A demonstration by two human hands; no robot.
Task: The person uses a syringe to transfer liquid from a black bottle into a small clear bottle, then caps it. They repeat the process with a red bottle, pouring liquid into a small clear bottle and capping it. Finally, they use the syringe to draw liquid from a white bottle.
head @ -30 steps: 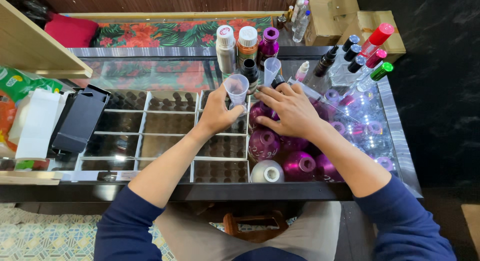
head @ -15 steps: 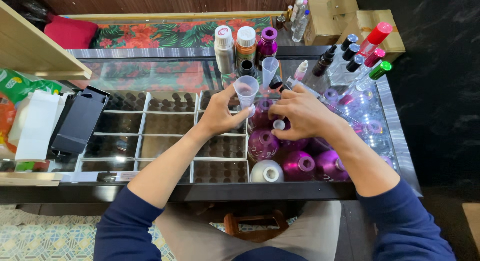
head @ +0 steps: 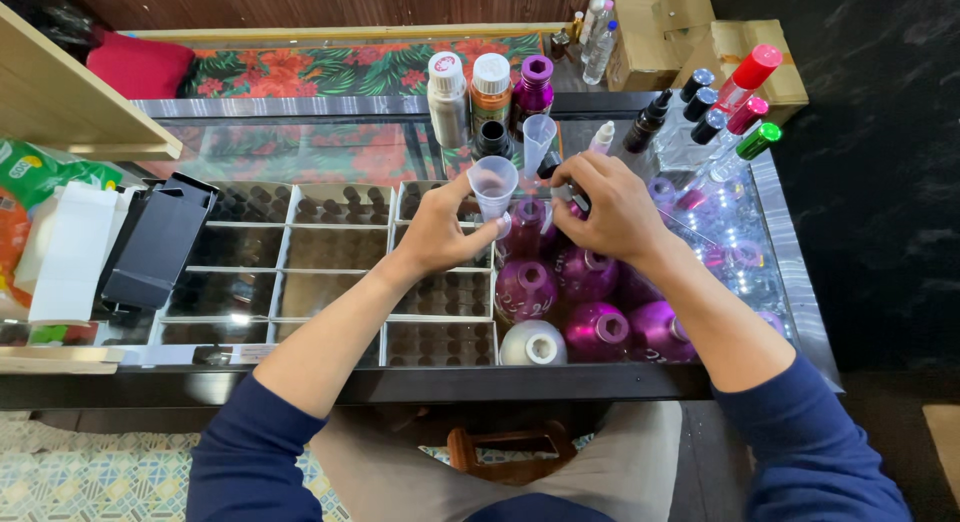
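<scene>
At the far left of the glass counter (head: 300,152), a black flat case (head: 155,244) lies beside a white folded sheet (head: 72,252). Under the glass, white divider trays (head: 290,272) filled with rows of small dark vials are seen.

The left hand (head: 440,232) is closed around the lower part of a small clear plastic cup (head: 493,187), which is held upright above the counter's middle, just over the purple bottles (head: 590,302). No liquid can be made out in the cup (its contents cannot be confirmed at this size).

The right hand (head: 605,207) is clenched about a small dark object (head: 560,187) close beside the cup; whether this is a cap or a dropper cannot be told. The purple bottles below are uncapped, their openings exposed, and one white bottle (head: 532,344) stands at the front.

Behind the hands, three tall capped bottles (head: 490,97) are lined up, with a second clear cup (head: 538,142) near them. At the right, clear spray bottles (head: 720,112) with black, red and green tops are grouped.

Judged from this arrangement, dispensing is at an early stage: the cup appears unfilled.
</scene>
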